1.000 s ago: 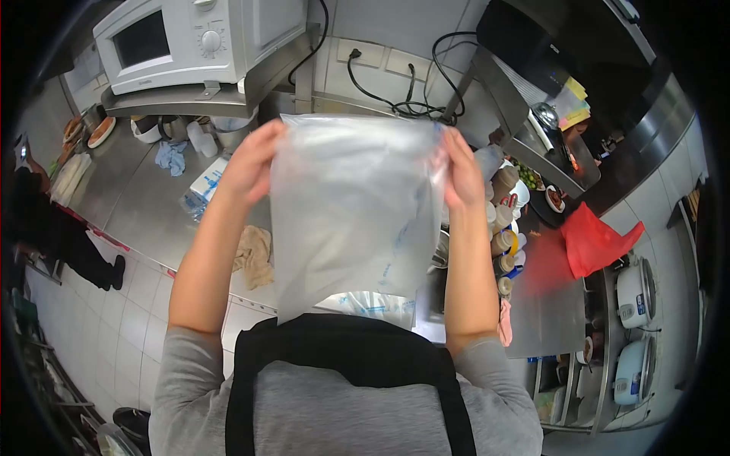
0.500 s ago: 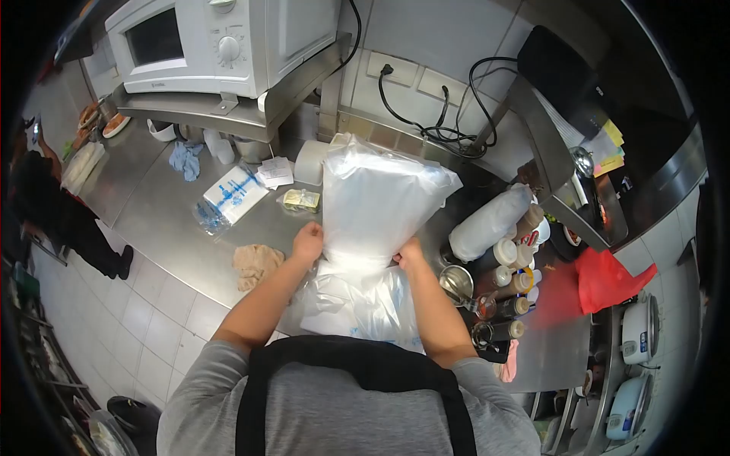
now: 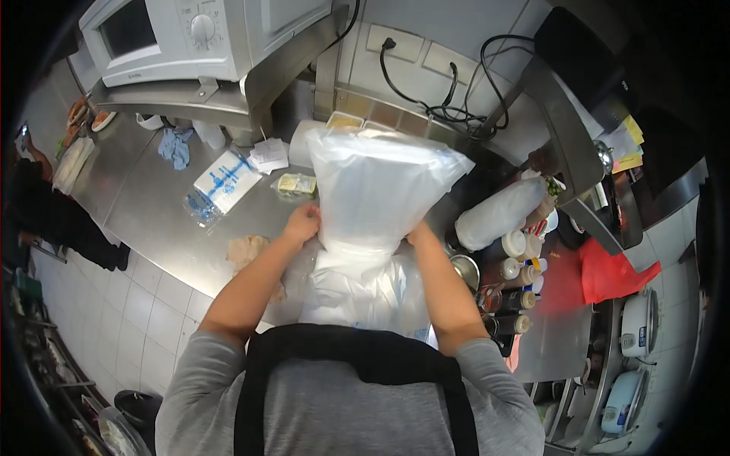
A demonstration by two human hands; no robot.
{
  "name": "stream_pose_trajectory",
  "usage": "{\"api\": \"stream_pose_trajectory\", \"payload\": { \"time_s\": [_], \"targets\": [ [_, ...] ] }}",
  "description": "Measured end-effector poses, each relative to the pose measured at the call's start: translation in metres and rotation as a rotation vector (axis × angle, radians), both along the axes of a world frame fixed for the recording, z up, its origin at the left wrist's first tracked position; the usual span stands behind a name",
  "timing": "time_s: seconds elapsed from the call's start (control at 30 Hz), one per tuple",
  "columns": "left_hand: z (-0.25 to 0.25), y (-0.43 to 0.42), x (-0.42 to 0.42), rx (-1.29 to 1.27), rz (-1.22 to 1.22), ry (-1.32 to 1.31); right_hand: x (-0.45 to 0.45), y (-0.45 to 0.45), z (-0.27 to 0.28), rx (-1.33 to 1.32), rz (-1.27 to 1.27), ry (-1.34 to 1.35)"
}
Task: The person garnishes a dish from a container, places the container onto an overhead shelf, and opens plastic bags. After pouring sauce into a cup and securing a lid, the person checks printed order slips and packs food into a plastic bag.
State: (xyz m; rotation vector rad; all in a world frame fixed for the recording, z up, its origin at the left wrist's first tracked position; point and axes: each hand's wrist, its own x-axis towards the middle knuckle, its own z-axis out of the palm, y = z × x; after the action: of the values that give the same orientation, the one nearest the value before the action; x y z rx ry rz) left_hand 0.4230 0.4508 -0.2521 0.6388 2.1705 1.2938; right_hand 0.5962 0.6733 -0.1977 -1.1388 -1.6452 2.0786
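A large translucent plastic bag (image 3: 384, 182), or a stack of them, stands fanned out in front of me, wide at the top and gathered in the middle. More crumpled clear plastic (image 3: 365, 292) spreads below, close to my apron. My left hand (image 3: 303, 223) pinches the left edge of the bag with its fingers closed. On the other side, my right hand (image 3: 417, 234) grips the right edge, its fingertips partly hidden behind the plastic. A crumpled brown cloth (image 3: 247, 251) lies beside my left forearm.
A white microwave (image 3: 163, 38) sits on a shelf above the steel counter (image 3: 144, 201). Left of the bag lie a blue-printed packet (image 3: 226, 181) and a small yellow package (image 3: 295, 185). Sauce bottles (image 3: 517, 277) and a metal pot (image 3: 464, 271) crowd the right. Another person (image 3: 68, 220) stands far left.
Both hands have risen slightly along the bag's edges, and its upper part has spread wider to the right. The whole view has shifted a little.
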Motion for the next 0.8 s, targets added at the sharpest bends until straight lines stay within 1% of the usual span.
{"api": "stream_pose_trajectory", "payload": {
  "time_s": [0.07,0.1,0.2,0.23,0.27,0.3,0.33,0.37,0.4,0.43,0.47,0.5,0.53,0.6,0.63,0.67,0.73,0.8],
  "targets": [
    [0.046,-0.031,0.023,0.255,-0.017,-0.538,0.031,-0.001,0.004,-0.327,0.069,0.137],
    [0.068,-0.035,0.039,0.261,0.029,-0.560,0.046,-0.009,0.010,-0.444,0.106,0.227],
    [0.073,-0.031,0.061,0.339,0.081,-0.556,0.076,-0.046,0.025,-0.496,0.081,0.458],
    [0.065,-0.026,0.066,0.378,0.080,-0.507,0.073,-0.075,0.050,-0.410,-0.079,0.443],
    [0.056,-0.019,0.066,0.421,0.077,-0.451,0.074,-0.073,0.027,-0.321,-0.075,0.443],
    [0.051,-0.013,0.065,0.463,0.072,-0.394,0.072,-0.065,-0.011,-0.232,-0.073,0.445],
    [0.052,-0.012,0.063,0.343,0.044,-0.168,0.072,-0.063,-0.034,-0.146,-0.074,0.444],
    [0.056,-0.011,0.062,0.221,0.011,0.055,0.071,-0.066,-0.038,-0.037,-0.136,0.339],
    [0.060,-0.011,0.062,0.101,-0.024,0.276,0.073,-0.068,-0.035,0.101,-0.100,0.264],
    [0.064,-0.013,0.062,0.025,-0.034,0.375,0.074,-0.070,-0.025,0.239,-0.060,0.189],
    [0.064,-0.024,0.064,0.027,-0.055,0.451,0.079,-0.074,-0.015,0.377,-0.021,0.115],
    [0.063,-0.036,0.063,0.037,-0.083,0.529,0.089,-0.080,-0.011,0.733,-0.049,0.056],
    [0.064,-0.043,0.064,0.054,-0.117,0.609,0.104,-0.092,0.005,0.869,-0.032,0.078],
    [0.083,-0.060,0.074,0.083,-0.199,0.506,0.142,-0.129,0.045,1.139,-0.002,0.110],
    [0.092,-0.068,0.085,0.092,-0.238,0.453,0.163,-0.144,0.049,1.178,0.029,0.126],
    [0.100,-0.073,0.101,0.034,-0.300,0.537,0.182,-0.159,0.050,1.212,0.066,0.143],
    [0.114,-0.081,0.130,-0.090,-0.411,0.711,0.212,-0.178,0.032,1.230,0.023,0.143],
    [0.123,-0.086,0.143,-0.034,-0.571,0.521,0.227,-0.186,0.022,1.228,-0.047,0.118]
  ]
}}
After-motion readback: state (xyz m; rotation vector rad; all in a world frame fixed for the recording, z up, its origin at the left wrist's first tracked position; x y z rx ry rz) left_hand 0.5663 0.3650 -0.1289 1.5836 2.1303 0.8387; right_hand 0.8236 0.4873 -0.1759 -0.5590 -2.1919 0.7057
